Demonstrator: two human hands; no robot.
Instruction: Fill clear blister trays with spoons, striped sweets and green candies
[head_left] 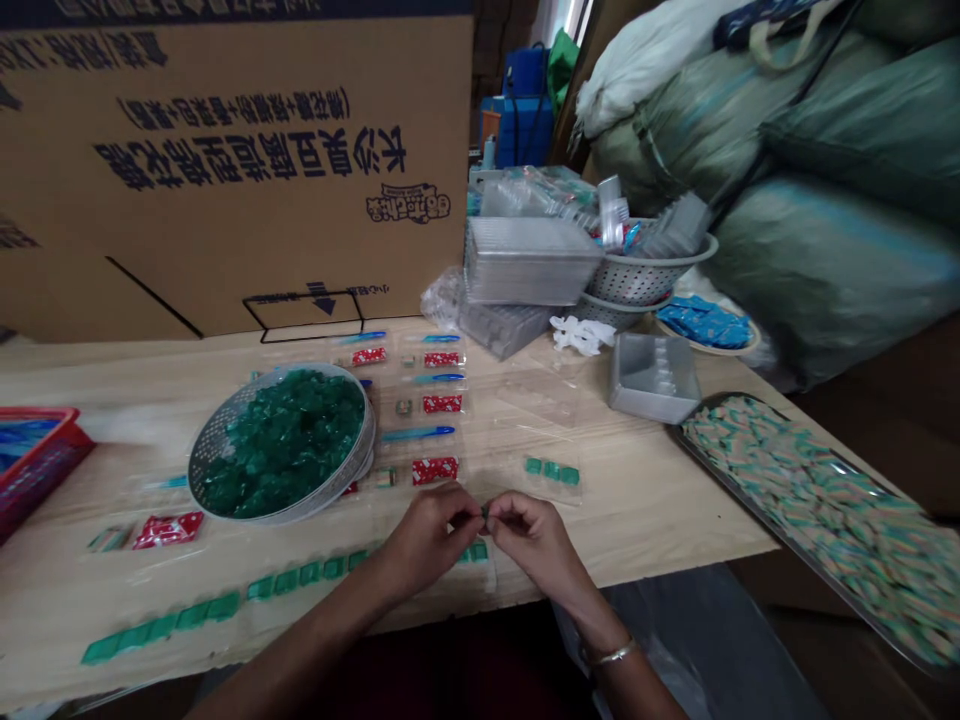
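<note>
A strip of green wrapped pieces (217, 605) runs along the near edge of the tabletop (637, 510), rising rightward toward the hands. Beyond it sits a perforated metal tray (225, 430) heaped with green pieces. The left hand (427, 535) and right hand (532, 540) almost meet, pinching a small green piece (484, 512) between them, its long axis too hidden to tell. At far right lies a metal tray (757, 500) of striped pieces.

Left hand (427, 540) and right hand (532, 540) pinch one small green piece (484, 512) (too small to identify) near the worktop's (637, 500) front edge, beside a green strip (225, 605) and a perforated metal tray (370, 440).
</note>
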